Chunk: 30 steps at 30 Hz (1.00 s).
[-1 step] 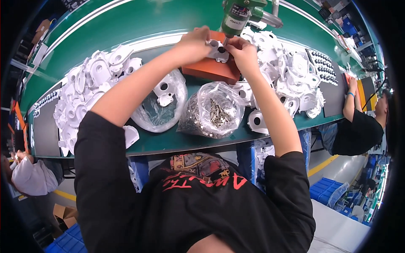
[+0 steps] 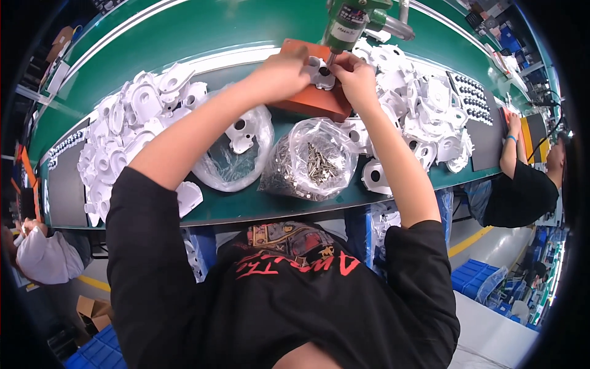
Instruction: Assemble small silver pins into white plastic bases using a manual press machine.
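Note:
A white plastic part [image 2: 320, 82] with round holes lies on an orange block [image 2: 305, 101] on the bench. My left hand [image 2: 284, 75] is curled at the part's left edge, its fingers slightly blurred. At the other side my right hand [image 2: 356, 77] pinches the part's edge with thumb and forefinger. A green power screwdriver [image 2: 345, 29] hangs from above; its bit comes down close to the right fingertips. Whether the bit touches a screw is hidden by the fingers.
Nearer me stand a clear bag of screws [image 2: 319, 163] and another clear bag [image 2: 230, 175] with a white part in it. Piles of white parts flank me at left [image 2: 117, 144] and right [image 2: 430, 107]. Rows of small dark pieces [image 2: 472, 98] stand farther right. Co-workers sit at both sides.
My left hand has shifted slightly, its raised fingers dropping closer to the part. The right hand stays almost in place beside the bit.

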### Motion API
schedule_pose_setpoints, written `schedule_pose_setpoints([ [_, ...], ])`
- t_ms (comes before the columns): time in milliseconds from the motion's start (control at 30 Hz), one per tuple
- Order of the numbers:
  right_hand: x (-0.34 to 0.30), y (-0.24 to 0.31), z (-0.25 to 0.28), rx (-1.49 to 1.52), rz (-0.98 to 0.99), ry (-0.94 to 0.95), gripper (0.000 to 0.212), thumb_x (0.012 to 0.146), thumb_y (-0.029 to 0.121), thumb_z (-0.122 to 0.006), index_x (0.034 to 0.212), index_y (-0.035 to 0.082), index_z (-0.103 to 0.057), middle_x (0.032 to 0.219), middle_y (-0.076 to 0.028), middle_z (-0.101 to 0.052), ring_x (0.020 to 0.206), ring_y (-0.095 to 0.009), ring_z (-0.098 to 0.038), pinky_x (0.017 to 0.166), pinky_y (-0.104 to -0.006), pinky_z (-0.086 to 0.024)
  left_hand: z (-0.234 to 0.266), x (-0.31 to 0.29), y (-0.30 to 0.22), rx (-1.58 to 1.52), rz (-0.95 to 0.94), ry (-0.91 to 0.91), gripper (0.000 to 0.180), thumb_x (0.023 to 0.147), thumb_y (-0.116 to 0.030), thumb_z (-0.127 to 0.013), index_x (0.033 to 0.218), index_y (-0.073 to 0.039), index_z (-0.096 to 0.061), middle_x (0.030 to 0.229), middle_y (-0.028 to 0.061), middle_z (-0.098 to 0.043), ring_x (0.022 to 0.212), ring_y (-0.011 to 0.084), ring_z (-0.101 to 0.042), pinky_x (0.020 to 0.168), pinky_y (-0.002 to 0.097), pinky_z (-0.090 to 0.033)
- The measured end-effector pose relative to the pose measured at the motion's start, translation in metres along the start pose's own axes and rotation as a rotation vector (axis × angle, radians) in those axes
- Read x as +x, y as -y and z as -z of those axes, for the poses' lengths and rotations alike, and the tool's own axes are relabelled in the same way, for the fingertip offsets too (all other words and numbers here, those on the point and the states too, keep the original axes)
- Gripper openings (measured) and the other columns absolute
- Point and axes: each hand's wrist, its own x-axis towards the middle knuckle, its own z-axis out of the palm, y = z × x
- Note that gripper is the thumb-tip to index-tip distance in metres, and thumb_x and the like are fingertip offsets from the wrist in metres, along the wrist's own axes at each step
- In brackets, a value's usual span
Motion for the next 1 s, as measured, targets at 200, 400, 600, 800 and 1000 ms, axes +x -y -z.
schedule_pose_setpoints([
  [200,-0.002,0.012,-0.006,-0.129,0.044,-0.028,0.018,0.077,0.013,-0.065,0.085,-0.003,-0.063,0.074,-0.006,-0.065,0.066,-0.011,-0.057,0.063,-0.0245,-0.044,-0.019,-0.03,0.001,0.013,-0.14,-0.092,0.051,0.071,-0.034,-0.066,0.101,0.006,-0.053,0.104,0.0227,-0.055,0.101,0.036,-0.053,0.09,0.0402,-0.043],
  [400,-0.007,0.014,-0.002,-0.213,0.063,0.03,0.019,0.077,0.016,-0.064,0.085,-0.002,-0.064,0.072,-0.008,-0.064,0.062,-0.012,-0.056,0.061,-0.0258,-0.044,-0.022,-0.032,0.005,0.091,-0.218,-0.112,0.055,0.065,-0.034,-0.073,0.1,0.005,-0.054,0.101,0.021,-0.056,0.102,0.0334,-0.053,0.09,0.0384,-0.044],
  [600,-0.024,0.019,0.013,-0.389,0.363,0.09,0.022,0.078,0.013,-0.06,0.097,0.003,-0.066,0.092,-0.011,-0.064,0.088,-0.022,-0.057,0.079,-0.0315,-0.043,-0.022,-0.031,0.004,0.119,-0.209,-0.093,0.052,0.065,-0.031,-0.073,0.1,0.003,-0.054,0.099,0.0202,-0.056,0.099,0.0329,-0.054,0.087,0.0384,-0.046],
  [800,-0.043,0.024,0.012,-0.756,0.5,0.093,0.034,0.079,0.014,-0.06,0.113,0.009,-0.06,0.109,-0.014,-0.06,0.101,-0.029,-0.052,0.089,-0.0328,-0.039,-0.024,-0.03,0.004,0.165,-0.231,-0.106,0.05,0.066,-0.029,-0.074,0.099,0.003,-0.054,0.098,0.0198,-0.057,0.098,0.0329,-0.055,0.087,0.039,-0.046],
  [1000,-0.007,0.023,0.066,-0.851,0.345,0.028,0.031,0.081,0.014,-0.06,0.111,0.011,-0.06,0.114,-0.012,-0.058,0.11,-0.03,-0.052,0.094,-0.036,-0.039,-0.02,-0.036,0.003,0.173,-0.191,-0.088,0.046,0.065,-0.028,-0.076,0.095,0.001,-0.057,0.096,0.0173,-0.059,0.096,0.0317,-0.056,0.084,0.0383,-0.047],
])
